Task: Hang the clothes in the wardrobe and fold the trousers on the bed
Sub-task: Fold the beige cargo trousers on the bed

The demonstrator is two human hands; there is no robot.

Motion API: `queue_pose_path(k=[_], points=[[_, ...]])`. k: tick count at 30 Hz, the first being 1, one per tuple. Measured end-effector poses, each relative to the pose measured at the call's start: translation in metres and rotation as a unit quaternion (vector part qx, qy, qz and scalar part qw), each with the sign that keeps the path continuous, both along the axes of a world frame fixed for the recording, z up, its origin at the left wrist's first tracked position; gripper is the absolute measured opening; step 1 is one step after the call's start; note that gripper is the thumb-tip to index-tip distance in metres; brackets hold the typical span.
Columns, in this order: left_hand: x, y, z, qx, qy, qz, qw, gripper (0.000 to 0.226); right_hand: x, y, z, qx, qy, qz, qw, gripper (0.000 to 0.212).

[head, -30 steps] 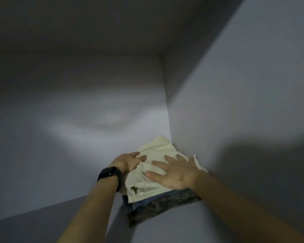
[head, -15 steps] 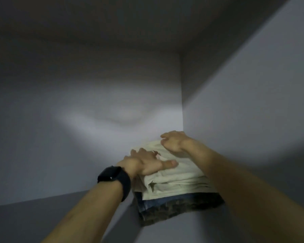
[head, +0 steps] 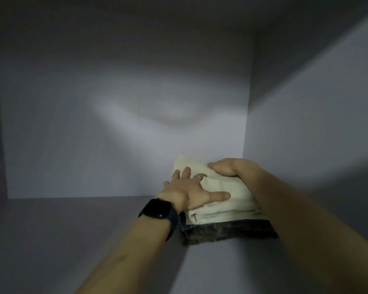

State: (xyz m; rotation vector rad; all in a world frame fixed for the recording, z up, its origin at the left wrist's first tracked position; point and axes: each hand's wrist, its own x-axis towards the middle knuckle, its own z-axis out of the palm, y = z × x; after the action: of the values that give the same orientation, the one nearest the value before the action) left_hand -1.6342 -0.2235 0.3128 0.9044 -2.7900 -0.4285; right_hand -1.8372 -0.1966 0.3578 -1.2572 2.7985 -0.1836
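- Our left hand [head: 189, 192], fingers spread flat, pressed the cream trousers [head: 225, 197] at the shelf's [head: 72, 230] far right corner.
- Our right hand [head: 229, 168] lay on them; we could not see its fingers.
- Of the dark garment [head: 227, 231] beneath, only an edge showed.

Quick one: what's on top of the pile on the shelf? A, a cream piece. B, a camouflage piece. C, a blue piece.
A: the cream piece lies on top of the pile, and the camouflage piece is at the bottom.
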Motion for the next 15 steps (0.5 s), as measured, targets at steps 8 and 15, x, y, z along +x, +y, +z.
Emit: queue_pose_path(k=[8, 15], points=[[0.002, -0.005, -0.003, 0.004, 0.002, -0.009, 1.000, 0.112, 0.038, 0.062, -0.008, -0.060, 0.068, -0.041, 0.995, 0.082], [0.000, -0.007, -0.010, 0.004, 0.032, -0.015, 0.999, 0.108, 0.044, 0.096, -0.045, -0.148, 0.023, -0.030, 0.988, 0.061]])
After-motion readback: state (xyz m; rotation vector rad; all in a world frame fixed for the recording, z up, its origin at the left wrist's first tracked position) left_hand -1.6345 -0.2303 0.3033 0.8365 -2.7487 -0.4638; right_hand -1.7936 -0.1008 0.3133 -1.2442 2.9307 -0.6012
